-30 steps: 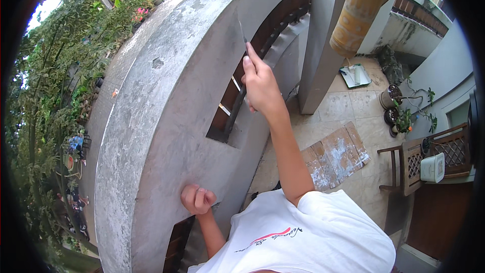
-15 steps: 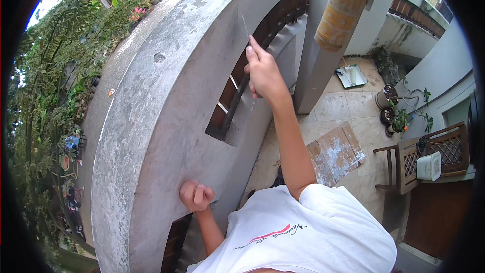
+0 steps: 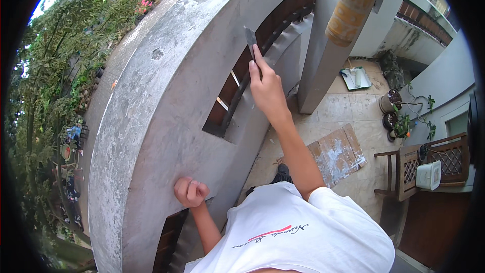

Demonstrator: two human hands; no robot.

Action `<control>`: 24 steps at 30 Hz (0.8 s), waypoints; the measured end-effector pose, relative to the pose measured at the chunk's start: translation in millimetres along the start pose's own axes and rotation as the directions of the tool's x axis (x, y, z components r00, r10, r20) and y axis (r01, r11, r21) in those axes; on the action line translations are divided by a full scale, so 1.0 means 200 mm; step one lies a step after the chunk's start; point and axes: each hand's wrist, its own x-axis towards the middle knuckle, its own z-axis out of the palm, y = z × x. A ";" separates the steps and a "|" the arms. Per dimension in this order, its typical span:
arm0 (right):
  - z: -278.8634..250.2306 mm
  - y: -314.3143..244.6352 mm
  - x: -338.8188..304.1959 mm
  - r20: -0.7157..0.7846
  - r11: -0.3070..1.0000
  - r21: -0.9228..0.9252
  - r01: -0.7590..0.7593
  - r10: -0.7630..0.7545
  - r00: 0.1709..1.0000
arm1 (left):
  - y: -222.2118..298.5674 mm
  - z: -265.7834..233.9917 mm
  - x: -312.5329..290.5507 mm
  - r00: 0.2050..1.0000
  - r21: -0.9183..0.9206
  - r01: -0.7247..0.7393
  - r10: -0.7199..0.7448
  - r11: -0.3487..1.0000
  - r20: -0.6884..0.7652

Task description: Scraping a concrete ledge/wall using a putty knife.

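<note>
My right hand (image 3: pixel 265 83) is closed around a putty knife (image 3: pixel 249 38), a thin flat grey blade, with the index finger stretched along it. Its blade lies at the face of the curved grey wall (image 3: pixel 172 111), beside the upper part of a long slot (image 3: pixel 230 96) with dark brown boards in it. Whether the edge touches the wall I cannot tell. My left hand (image 3: pixel 191 192) is balled in a fist against the same wall, lower down, between the long slot and a second dark opening (image 3: pixel 169 240). Nothing sticks out of that fist.
A grey pillar (image 3: pixel 323 71) with a bamboo pole (image 3: pixel 353 10) beside it stands right of my right hand. On the tiled floor lie paint-smeared cardboard (image 3: pixel 336 154) and a paint tray (image 3: pixel 355 78). Potted plants (image 3: pixel 389 101) and a wooden chair (image 3: pixel 404 169) holding a white tub (image 3: pixel 428 175) are further right.
My right hand has come down slightly, and the blade has turned from edge-on to showing its flat side. The left fist stays on the wall; the whole view has shifted a little.
</note>
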 end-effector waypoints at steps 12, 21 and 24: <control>0.04 0.53 0.56 -0.029 0.856 0.013 0.517 -0.516 0.856 | 0.01 -0.02 -0.01 1.000 0.416 -0.026 0.017 0.909 0.026; 0.08 0.61 0.57 -0.120 0.784 0.147 0.604 -0.592 0.797 | 0.03 0.00 0.01 0.999 0.520 -0.042 0.019 0.853 0.048; 0.10 0.56 0.61 -0.124 0.774 0.181 0.607 -0.594 0.795 | 0.02 0.03 0.01 0.999 0.519 -0.036 0.016 0.854 0.044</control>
